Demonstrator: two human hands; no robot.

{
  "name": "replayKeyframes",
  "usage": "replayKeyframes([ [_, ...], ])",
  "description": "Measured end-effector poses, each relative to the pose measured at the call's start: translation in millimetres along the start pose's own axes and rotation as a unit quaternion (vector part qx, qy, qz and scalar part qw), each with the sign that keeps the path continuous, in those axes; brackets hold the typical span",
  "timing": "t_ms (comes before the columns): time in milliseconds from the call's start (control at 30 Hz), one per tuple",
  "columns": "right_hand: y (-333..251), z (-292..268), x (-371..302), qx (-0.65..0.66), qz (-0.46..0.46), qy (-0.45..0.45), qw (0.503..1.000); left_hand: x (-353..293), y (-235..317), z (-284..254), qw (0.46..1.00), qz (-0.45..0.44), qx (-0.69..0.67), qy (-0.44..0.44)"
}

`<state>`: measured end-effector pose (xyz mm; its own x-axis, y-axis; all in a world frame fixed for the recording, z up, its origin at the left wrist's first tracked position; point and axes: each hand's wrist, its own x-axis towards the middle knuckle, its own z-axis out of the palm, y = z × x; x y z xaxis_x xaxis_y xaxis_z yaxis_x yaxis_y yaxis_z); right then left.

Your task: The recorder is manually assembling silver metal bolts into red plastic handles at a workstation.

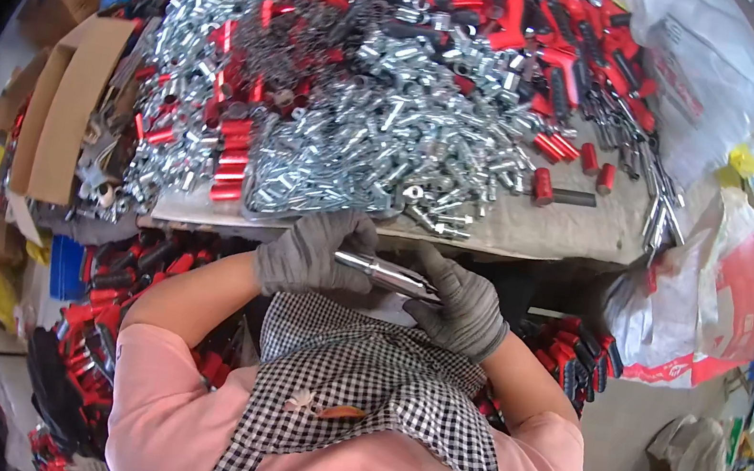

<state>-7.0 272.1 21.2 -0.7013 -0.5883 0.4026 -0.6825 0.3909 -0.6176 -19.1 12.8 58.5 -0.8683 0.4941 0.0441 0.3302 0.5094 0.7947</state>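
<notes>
Beige, cloth-textured tabletop, its long edge curved by the lens, carries a broad heap of glossy silver metal fittings, mostly short cylinders and pins. Behind and to the right of these lies a pile of red and black pistol-shaped parts, smooth and angular. On the wearer, a black-and-white checked fabric apron falls in soft folds over a pink short-sleeved top. At the left side stands a brown cardboard box with flat, upright flaps.

Both hands wear grey ribbed-knit gloves. The left hand curls around one end of a polished silver metal tube; the right hand closes thumb and fingers about the opposite end, and how firmly cannot be told. Held between the hands, the tube lies just in front of the table's near edge, above the apron. Its long axis runs crosswise, left to right, slanting slightly so that the right end sits nearer the body.
</notes>
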Motion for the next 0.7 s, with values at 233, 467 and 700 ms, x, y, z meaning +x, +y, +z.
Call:
replayKeyframes([
  [233, 18.8, -19.0, -22.8, 0.013, 0.073, -0.090, 0.993, 53.8, 22.0, 9.2, 0.991, 0.028, 0.029, -0.131],
  [467, 39.0, -50.7, -47.9, -0.004, 0.138, 0.021, 0.990, 138.7, 53.4, 30.2, 0.965, -0.038, -0.011, -0.260],
  [700, 64.9, -55.0, -85.8, 0.175, 0.307, 0.237, 0.905, 326.8, 38.4, 64.1, 0.957, 0.250, 0.145, 0.014],
])
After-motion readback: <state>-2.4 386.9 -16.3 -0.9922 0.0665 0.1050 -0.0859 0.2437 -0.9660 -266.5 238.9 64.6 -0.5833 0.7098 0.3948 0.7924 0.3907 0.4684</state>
